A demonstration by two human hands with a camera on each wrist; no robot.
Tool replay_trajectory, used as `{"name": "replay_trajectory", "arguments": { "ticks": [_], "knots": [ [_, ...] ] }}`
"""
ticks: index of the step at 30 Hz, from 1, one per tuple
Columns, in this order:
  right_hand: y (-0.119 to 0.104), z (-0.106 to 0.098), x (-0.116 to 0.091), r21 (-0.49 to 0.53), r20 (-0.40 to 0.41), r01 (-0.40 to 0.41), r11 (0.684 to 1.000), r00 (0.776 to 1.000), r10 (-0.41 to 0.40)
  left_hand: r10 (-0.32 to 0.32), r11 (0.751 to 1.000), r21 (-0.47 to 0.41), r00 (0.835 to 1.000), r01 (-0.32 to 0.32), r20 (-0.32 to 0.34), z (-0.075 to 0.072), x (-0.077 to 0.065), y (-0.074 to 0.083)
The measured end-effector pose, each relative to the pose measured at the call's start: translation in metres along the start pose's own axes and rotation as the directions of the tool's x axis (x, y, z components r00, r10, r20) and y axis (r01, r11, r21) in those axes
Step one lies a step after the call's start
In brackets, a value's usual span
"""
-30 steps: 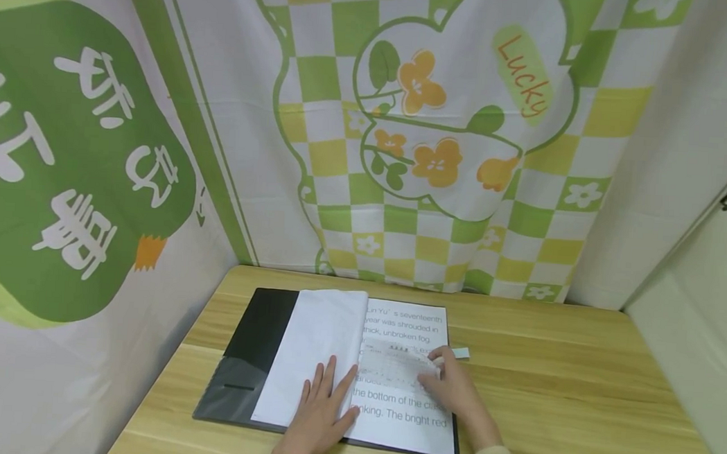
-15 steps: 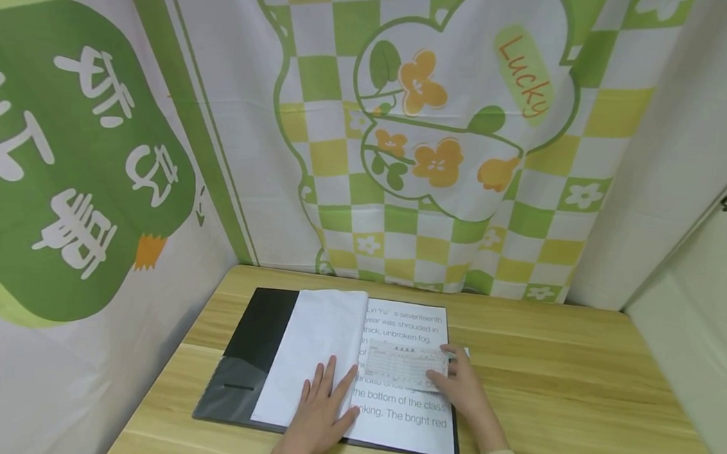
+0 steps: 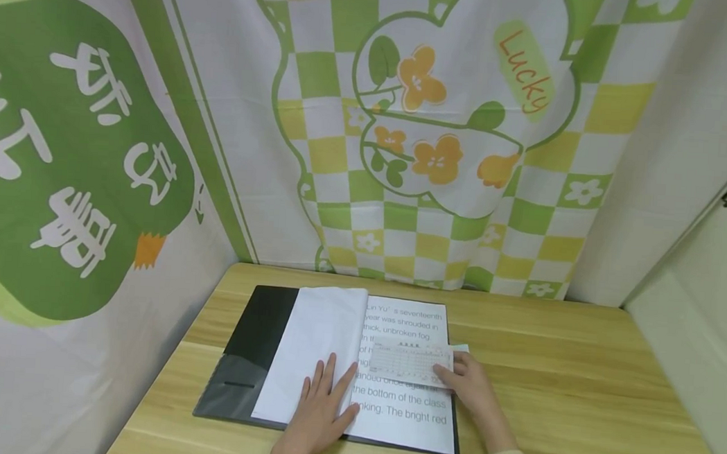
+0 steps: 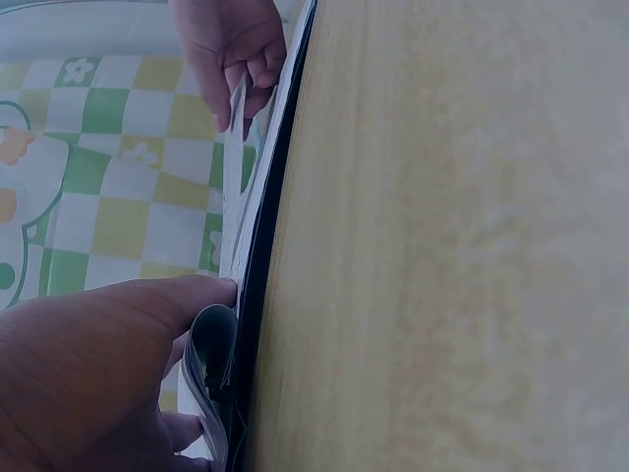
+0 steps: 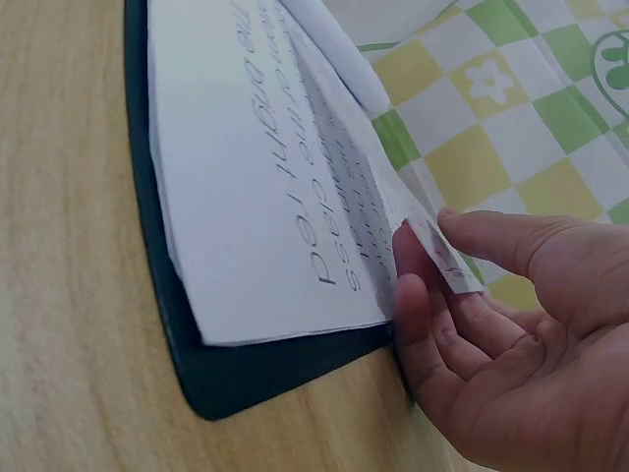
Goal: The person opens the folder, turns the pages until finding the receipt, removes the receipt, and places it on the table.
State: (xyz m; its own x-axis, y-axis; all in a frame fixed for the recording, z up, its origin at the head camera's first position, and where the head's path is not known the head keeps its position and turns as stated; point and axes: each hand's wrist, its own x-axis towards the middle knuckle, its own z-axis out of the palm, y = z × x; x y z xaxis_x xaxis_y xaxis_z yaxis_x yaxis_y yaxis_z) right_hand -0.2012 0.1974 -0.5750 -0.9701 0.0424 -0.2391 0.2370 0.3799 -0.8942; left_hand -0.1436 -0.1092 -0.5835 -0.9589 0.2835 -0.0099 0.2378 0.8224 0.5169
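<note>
A dark folder (image 3: 257,325) lies spread on the table, with blank white pages (image 3: 310,328) turned to the left and a page of large print (image 3: 395,430) on the right. My left hand (image 3: 321,415) rests on the turned pages beside the fold, fingers spread. Between thumb and fingers, my right hand (image 3: 475,390) pinches the right end of a small printed paper slip (image 3: 408,365) with a ruled grid. In the right wrist view the slip (image 5: 432,251) slants up off the printed page, thumb on one face and fingers behind. Several lines of print are hidden under it.
A pale tab (image 3: 461,347) sticks out past the folder's right edge, partly behind the slip. The wooden table (image 3: 578,393) extends to the right. A checkered curtain (image 3: 412,244) hangs along its back edge, and a printed cloth (image 3: 92,169) hangs at the left.
My right hand has moved right and slightly down, drawing the slip rightward across the printed page. The slip's grid faces up more clearly. My left hand has stayed in place.
</note>
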Motion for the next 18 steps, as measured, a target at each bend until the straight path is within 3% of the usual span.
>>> {"name": "replay_trajectory", "arguments": {
  "ticks": [11, 15, 18],
  "knots": [
    [0.003, -0.017, -0.003, 0.176, 0.017, -0.027, 0.984, 1.0, 0.025, 0.011, 1.0, 0.007, 1.0, -0.011, -0.017, 0.001, 0.001, 0.0],
    [0.003, -0.024, -0.005, 0.151, 0.008, -0.03, 0.988, 1.0, 0.029, 0.026, 1.0, 0.003, 0.999, -0.026, -0.039, 0.002, 0.001, -0.001],
    [0.002, -0.03, -0.008, 0.073, -0.002, -0.023, 0.997, 1.0, 0.024, 0.022, 1.0, 0.009, 0.999, -0.022, -0.034, 0.002, 0.001, -0.001]
  ]
}}
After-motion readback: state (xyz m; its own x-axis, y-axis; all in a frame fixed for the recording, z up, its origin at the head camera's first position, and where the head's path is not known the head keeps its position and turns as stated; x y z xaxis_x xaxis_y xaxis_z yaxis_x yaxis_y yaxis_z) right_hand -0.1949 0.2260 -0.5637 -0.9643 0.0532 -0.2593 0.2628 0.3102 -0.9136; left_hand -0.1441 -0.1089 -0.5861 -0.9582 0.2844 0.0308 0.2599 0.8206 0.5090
